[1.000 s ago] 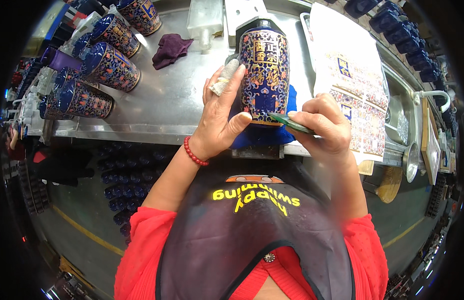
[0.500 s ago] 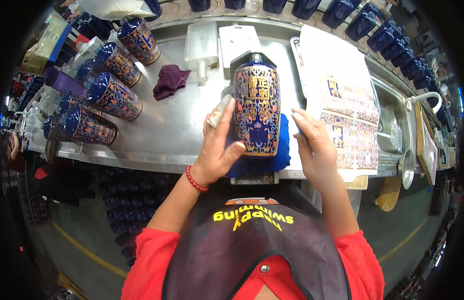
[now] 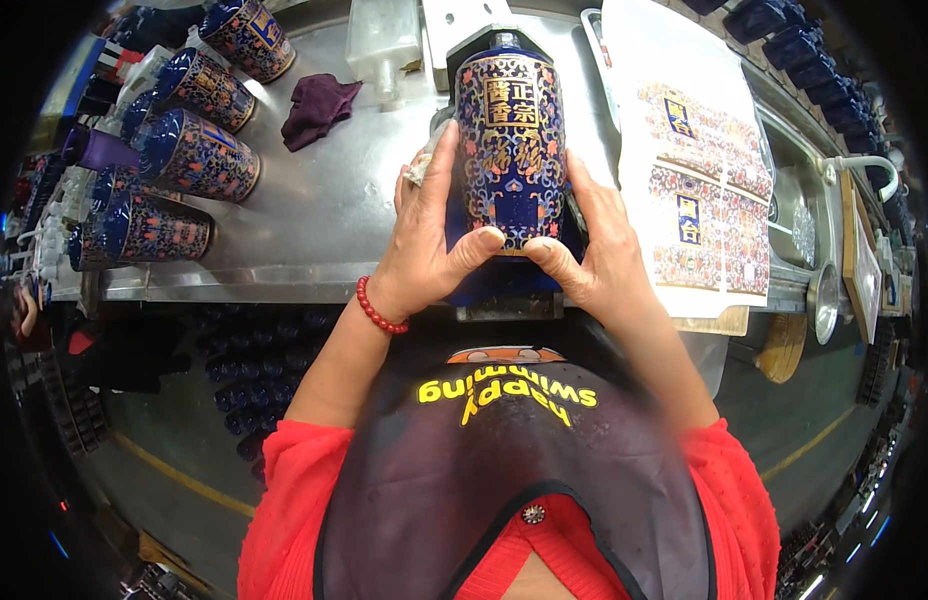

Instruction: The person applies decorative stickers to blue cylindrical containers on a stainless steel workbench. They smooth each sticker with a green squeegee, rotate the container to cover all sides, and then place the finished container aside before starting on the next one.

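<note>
Far-left bottles: a cluster of finished blue bottles (image 3: 199, 158) with floral bands stands on the steel table (image 3: 274, 225), with a purple cup (image 3: 92, 148) at its outer edge.
Purple cloth: the crumpled rag (image 3: 320, 110) lies on the steel, between the cluster and the person's work.
Clear container: a see-through vessel (image 3: 384, 40) lies at the back, near the rag.
Left hand: the hand (image 3: 424, 222) wears a red bead bracelet (image 3: 381, 307) and a pale wrap (image 3: 418, 168) on a finger; it holds the near bottle, fingers along its left side and thumb at its lower edge.
Near bottle: the patterned bottle (image 3: 511, 150), blue with gold characters, is at the table's front edge, directly before the person, neck pointing away and decorated face up.
Blue cloth: a dark blue pad (image 3: 504, 287) shows below the bottle's base.
Right hand: the hand (image 3: 606, 238) holds the bottle's right side, fingers partly behind it, thumb at the lower edge close to the other thumb.
Printed sheets: white sheets with floral designs (image 3: 709, 240) lie just beside this hand.
Far-right sink: a white tap (image 3: 874, 163) reaches over it, with a metal bowl (image 3: 824, 303) nearby.
</note>
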### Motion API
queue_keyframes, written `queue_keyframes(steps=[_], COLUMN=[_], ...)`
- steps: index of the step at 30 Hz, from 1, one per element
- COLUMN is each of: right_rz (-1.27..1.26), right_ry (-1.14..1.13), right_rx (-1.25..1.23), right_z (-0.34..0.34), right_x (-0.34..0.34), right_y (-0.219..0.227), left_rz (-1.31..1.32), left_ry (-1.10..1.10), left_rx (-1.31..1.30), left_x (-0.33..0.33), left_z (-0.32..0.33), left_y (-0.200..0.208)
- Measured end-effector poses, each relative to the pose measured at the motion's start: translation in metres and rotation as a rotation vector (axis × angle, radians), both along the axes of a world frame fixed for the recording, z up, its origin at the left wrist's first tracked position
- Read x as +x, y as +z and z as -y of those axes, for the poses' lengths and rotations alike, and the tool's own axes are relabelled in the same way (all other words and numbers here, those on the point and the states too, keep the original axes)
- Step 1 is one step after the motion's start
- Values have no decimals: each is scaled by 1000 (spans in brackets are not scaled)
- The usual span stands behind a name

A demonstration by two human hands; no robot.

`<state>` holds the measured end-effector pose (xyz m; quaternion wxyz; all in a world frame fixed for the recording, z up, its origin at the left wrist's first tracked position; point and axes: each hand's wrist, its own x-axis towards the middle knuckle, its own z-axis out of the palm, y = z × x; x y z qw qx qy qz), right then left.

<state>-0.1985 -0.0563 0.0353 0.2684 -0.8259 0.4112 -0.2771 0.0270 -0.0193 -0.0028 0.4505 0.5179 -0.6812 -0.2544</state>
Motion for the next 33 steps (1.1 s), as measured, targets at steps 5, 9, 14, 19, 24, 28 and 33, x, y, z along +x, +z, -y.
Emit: queue_keyframes(steps=[5,9,14,19,24,28,33], right_rz=[20,20,-3,31,-16,47,39], right_ry=[36,51,39,61,57,56,73], right_rx=[87,103,114,161,167,194,146], right_z=[4,6,7,7,7,8,8], right_x=[-4,-6,-7,-7,-8,-8,-9], right_y=[2,-1,-1,4,5,3,1], left_rz=[3,2,16,16,-105,-225,-76], left_ry=[-24,-30,-30,-33,-28,-22,-12], left_rx=[8,14,-6,2,16,27,46], left_x=[3,4,3,4,4,4,1], left_z=[1,1,2,2,-1,-10,-16], left_y=[-1,-2,-3,-3,-9,-16,-19])
